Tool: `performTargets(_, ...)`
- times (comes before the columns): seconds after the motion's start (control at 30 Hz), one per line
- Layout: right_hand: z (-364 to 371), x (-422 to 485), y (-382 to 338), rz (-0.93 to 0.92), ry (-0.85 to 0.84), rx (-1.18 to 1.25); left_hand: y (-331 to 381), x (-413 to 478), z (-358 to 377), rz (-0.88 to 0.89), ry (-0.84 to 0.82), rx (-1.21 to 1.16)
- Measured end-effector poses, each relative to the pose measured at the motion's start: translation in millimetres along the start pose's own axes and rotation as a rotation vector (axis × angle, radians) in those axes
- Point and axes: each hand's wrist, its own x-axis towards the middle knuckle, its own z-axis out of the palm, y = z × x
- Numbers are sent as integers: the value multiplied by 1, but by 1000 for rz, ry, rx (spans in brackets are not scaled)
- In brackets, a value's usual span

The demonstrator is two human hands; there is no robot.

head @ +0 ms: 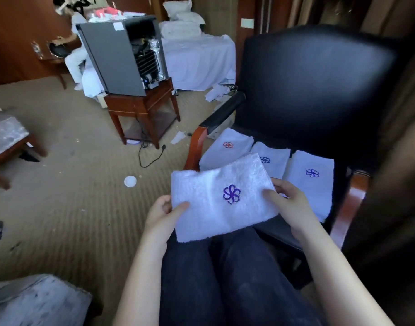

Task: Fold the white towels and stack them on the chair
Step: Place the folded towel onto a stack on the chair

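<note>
I hold a folded white towel (216,203) with a purple flower emblem above my lap, in front of the black chair (314,85). My left hand (163,216) pinches its left edge, thumb on top. My right hand (289,203) pinches its right edge. On the chair seat lie three folded white towels side by side: one with a red emblem (227,147) at the left, one with a blue emblem (272,158) in the middle, partly hidden by the held towel, and one with a purple emblem (312,182) at the right.
A grey mini fridge (117,57) stands on a wooden side table (143,107) to the left of the chair, its cord trailing on the carpet. A bed (197,60) with white linen is behind. A white lid (130,181) lies on the floor. Another person sits far left.
</note>
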Motion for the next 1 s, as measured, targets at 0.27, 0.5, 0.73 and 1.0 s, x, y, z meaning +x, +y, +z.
performTargets(0.27,-59,-7,29,118,163,-6,-10,20,70,-41,-181,25)
performTargets(0.5,-97,5,60,160,77,9,-23,43,122,-119,-241,35)
performTargets(0.73,-150,46,65,156,243,55,-34,60,179,-149,-303,15)
performTargets(1.0,-214,151,37,51,292,-290,-44,88,255,-204,-520,-70)
